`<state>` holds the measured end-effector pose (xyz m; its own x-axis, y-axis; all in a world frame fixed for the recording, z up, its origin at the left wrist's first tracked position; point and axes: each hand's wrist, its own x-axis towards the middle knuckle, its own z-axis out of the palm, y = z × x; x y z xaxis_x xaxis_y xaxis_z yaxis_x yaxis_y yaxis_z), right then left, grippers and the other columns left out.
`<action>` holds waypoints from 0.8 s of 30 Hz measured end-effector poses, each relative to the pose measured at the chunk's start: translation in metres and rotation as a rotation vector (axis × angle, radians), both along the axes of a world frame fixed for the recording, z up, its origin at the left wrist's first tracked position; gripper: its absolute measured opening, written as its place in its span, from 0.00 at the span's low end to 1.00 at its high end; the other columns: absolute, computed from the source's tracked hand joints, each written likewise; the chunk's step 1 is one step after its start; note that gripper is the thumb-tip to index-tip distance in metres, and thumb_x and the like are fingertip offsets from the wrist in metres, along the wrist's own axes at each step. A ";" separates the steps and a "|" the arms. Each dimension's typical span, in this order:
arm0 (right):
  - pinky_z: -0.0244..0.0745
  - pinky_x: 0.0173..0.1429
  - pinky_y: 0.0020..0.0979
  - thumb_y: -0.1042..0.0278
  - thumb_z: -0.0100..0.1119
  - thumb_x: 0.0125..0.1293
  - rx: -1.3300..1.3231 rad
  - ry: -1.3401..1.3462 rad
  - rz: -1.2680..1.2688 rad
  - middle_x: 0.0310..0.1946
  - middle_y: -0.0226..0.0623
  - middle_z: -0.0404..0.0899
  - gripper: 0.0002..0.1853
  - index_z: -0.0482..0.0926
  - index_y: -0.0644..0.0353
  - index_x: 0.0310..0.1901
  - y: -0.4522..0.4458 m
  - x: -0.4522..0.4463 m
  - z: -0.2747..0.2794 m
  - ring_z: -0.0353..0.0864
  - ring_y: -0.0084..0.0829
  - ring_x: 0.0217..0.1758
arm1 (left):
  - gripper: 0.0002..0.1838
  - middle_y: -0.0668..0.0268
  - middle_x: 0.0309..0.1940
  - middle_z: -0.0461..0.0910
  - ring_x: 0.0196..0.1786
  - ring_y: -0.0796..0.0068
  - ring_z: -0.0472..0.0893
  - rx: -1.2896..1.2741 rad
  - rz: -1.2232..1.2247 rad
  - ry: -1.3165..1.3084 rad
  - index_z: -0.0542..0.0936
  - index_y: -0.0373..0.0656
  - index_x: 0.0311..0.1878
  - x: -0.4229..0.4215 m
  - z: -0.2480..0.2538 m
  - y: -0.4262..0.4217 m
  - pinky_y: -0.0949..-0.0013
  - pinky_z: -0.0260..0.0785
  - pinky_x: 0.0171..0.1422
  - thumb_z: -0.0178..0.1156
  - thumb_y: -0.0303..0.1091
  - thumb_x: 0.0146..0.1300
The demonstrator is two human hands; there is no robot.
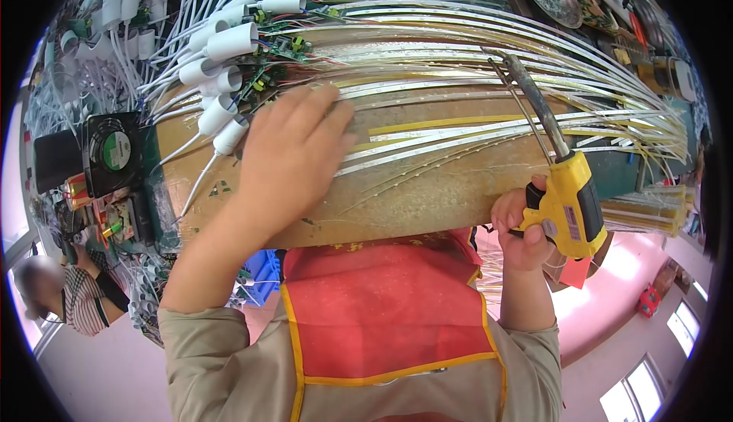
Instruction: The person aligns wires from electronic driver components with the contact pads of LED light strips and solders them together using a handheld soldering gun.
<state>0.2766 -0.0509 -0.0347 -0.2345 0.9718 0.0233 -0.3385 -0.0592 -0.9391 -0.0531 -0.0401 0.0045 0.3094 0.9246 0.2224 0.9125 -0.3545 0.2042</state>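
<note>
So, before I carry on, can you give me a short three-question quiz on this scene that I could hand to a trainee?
1. Which hand holds the yellow gun-shaped tool?
2. True or false: the red apron has yellow edging.
3. Fill in the blank: in the picture, the white tubes lie toward the ____ end of the long strips.

Key: 1. The right hand. 2. True. 3. Left.

One yellow soldering gun (569, 207); one fan (117, 150); many LED strips (427, 133), white tubes (233, 40).
</note>
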 end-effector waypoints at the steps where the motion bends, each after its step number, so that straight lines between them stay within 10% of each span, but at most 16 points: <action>1: 0.66 0.27 0.29 0.44 0.71 0.64 0.000 0.000 0.001 0.24 0.29 0.69 0.41 0.65 0.62 0.68 0.000 0.001 0.000 0.68 0.25 0.23 | 0.25 0.57 0.58 0.78 0.60 0.51 0.76 -0.014 -0.007 -0.002 0.80 0.41 0.59 0.001 -0.001 -0.002 0.52 0.69 0.64 0.70 0.37 0.58; 24: 0.67 0.29 0.29 0.49 0.71 0.64 -0.007 0.034 0.001 0.25 0.29 0.69 0.40 0.64 0.63 0.69 -0.002 -0.002 -0.002 0.70 0.25 0.24 | 0.45 0.48 0.73 0.66 0.75 0.44 0.65 -0.261 -0.065 0.001 0.71 0.36 0.70 0.017 0.007 -0.041 0.41 0.56 0.78 0.72 0.56 0.54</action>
